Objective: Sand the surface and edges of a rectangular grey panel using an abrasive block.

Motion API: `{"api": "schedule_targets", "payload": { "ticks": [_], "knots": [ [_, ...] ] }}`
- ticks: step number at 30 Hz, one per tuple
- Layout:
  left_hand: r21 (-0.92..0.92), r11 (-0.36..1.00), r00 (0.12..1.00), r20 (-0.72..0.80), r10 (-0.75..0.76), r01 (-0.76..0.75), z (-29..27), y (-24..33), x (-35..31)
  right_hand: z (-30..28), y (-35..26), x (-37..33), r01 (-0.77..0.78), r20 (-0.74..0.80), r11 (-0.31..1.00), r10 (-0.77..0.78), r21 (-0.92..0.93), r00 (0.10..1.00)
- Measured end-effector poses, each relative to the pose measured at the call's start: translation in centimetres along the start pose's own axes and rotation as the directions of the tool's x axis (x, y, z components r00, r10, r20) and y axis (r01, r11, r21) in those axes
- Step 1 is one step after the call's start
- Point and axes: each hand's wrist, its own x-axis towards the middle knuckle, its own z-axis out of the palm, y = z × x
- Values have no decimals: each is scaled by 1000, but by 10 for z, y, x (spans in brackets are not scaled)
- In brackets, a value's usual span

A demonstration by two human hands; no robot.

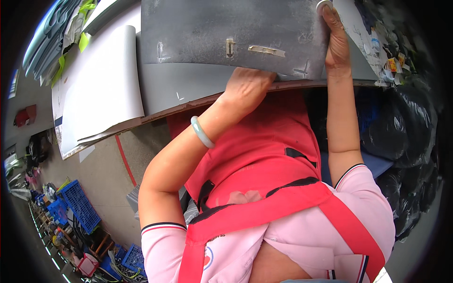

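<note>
A worn dark grey board (198, 28) lies over a second grey sheet (184, 80) on the table. It carries pale L-shaped corner marks and strips of yellowish tape (266, 50). My left hand (249, 87), below a pale green bangle (202, 132), is closed at the board's near edge; its fingertips are hidden under the edge. At the board's right edge stands my right hand (337, 40), closed with the thumb up against a small white round piece (324, 6). The frame does not show what that piece is, and the other fingers are mostly hidden.
White sheets (101, 85) curl over the table's left side. Folded blue-grey material (49, 40) is stacked at the far left. Black plastic bags (401, 122) bulge at the right, below small packets (394, 63). Blue crates (80, 205) and clutter stand on the floor at lower left.
</note>
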Motion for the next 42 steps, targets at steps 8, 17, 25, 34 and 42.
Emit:
{"api": "schedule_targets", "payload": {
  "ticks": [8,17,25,34,42],
  "knots": [
    [177,954,446,-853,272,-242,40,48,112,30,6,-9,-53,-327,636,-323,-770,888],
    [-419,853,548,-812,-200,-310,-7,7,90,10,10,-37,-105,-527,791,-296,-602,797],
    [-778,606,531,-587,-611,-163,-64,-87,65,-12,-8,-75,-160,-606,848,-217,-506,765],
    [-727,687,-12,-687,-727,-6,-214,-321,-179,-41,-51,-102,-169,-636,888,-163,-428,754],
    [-934,125,-354,-248,-902,336,-163,-395,-416,-27,-45,-91,-272,-689,869,-104,-414,718]
  ]
}}
